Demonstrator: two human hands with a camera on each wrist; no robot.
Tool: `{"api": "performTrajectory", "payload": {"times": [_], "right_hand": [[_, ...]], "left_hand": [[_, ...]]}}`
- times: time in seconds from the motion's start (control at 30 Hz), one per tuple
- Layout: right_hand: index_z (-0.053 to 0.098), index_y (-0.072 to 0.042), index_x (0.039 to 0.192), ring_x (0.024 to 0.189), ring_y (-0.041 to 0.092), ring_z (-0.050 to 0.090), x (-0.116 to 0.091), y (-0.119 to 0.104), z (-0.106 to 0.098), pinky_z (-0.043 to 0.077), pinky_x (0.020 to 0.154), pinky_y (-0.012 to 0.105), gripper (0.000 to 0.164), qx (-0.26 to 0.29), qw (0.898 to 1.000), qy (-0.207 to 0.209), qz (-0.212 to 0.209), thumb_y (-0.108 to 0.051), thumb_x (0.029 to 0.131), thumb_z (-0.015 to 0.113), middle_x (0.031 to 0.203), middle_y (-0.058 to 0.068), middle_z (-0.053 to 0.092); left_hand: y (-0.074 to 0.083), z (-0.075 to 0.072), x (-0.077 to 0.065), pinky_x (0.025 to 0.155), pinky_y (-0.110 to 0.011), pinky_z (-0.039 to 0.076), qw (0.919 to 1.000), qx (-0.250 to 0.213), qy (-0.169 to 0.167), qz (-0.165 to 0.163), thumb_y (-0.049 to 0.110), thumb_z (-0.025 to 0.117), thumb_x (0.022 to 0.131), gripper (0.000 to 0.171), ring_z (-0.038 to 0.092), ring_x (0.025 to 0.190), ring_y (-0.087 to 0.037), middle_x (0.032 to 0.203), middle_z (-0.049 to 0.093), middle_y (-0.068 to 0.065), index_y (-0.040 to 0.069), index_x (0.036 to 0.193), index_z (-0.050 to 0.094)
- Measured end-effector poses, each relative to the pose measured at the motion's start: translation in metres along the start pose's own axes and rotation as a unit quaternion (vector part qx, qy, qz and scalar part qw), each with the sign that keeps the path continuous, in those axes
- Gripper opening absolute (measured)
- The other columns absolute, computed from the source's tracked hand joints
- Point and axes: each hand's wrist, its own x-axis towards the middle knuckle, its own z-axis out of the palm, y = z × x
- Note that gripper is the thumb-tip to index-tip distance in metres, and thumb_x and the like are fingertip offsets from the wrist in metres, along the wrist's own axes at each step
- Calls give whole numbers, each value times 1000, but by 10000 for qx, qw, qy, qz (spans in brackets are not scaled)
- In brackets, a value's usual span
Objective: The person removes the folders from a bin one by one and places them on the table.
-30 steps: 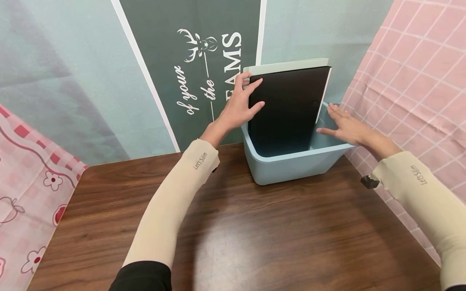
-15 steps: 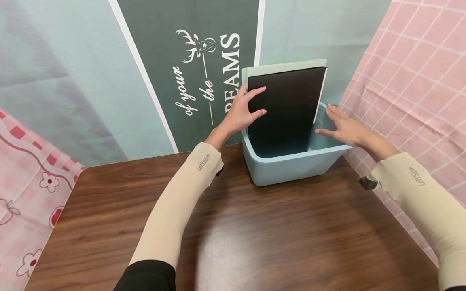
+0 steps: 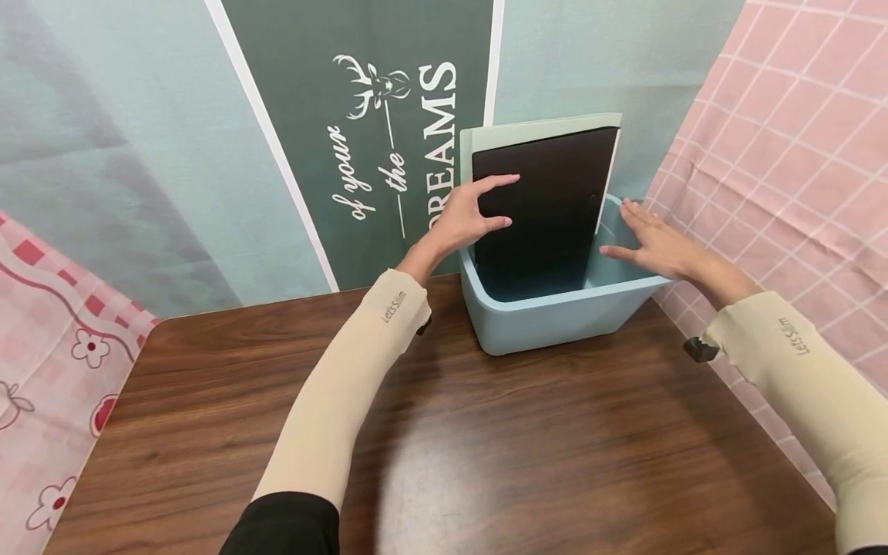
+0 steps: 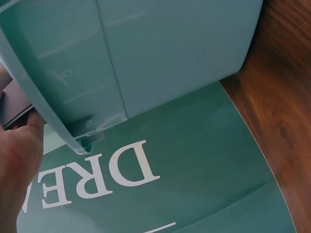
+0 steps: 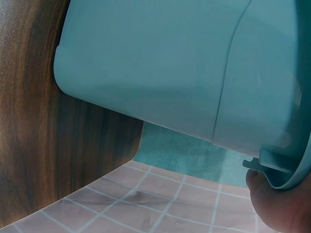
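A black folder (image 3: 537, 208) with a pale right edge stands upright in a light blue plastic bin (image 3: 562, 316). Behind it a pale mint folder (image 3: 541, 132) shows along the top and left. My left hand (image 3: 461, 220) holds the black folder by its left edge, thumb and index finger across the front; the other fingers are mostly hidden. At the bin's right end, my right hand (image 3: 659, 240) grips the rim, thumb inside and fingers along the outside. In the right wrist view, fingertips (image 5: 257, 180) sit right at the rim's lip.
The bin stands on a brown wooden table (image 3: 416, 432), against a teal and grey printed backdrop (image 3: 388, 154). A pink checked cloth (image 3: 777, 154) hangs close on the right. Another pink patterned cloth (image 3: 69, 308) borders the left side.
My left hand has slid down the folders' left edge, from near the top corner. The black folder's top sits slightly lower against the mint one. My right hand has stayed at the rim.
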Motion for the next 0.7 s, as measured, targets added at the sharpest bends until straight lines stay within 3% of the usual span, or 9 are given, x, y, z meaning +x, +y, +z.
{"api": "performTrajectory", "payload": {"times": [0.17, 0.37, 0.5, 0.7], "right_hand": [[-1, 6, 166, 162, 46, -4, -1, 0, 0, 2, 128, 64, 104, -16, 10000, -20, 41, -60, 105, 53, 174, 28, -7], [-2, 5, 166, 162, 45, -5, 0, -3, 0, 1, 128, 65, 104, 39, 9999, -62, 95, -60, 105, 53, 174, 27, -8], [-3, 4, 167, 162, 45, -6, 0, -3, 0, 1, 127, 67, 104, 54, 9999, -56, 80, -60, 106, 52, 174, 26, -9], [-3, 4, 166, 161, 45, -6, 1, -3, -1, 1, 127, 66, 104, 35, 9999, -76, 61, -60, 106, 52, 174, 27, -9]], "left_hand": [[-1, 2, 1, 116, -22, 40, 9998, -170, -63, -129, 5, 85, 89, 66, 49, 145, -11, 154, 59, -1, 16, 150, 62], [-4, 4, 0, 106, -23, 49, 9985, -326, 53, -432, -4, 78, 92, 62, 52, 137, -11, 154, 60, 0, 20, 148, 66], [-4, 6, -1, 108, -21, 47, 9969, -464, 203, -610, -5, 77, 93, 62, 51, 138, -7, 153, 60, 3, 25, 147, 66], [-2, 8, -3, 94, -22, 51, 9930, -758, 394, -809, -5, 77, 93, 62, 54, 129, -8, 153, 61, 4, 28, 145, 68]]}}
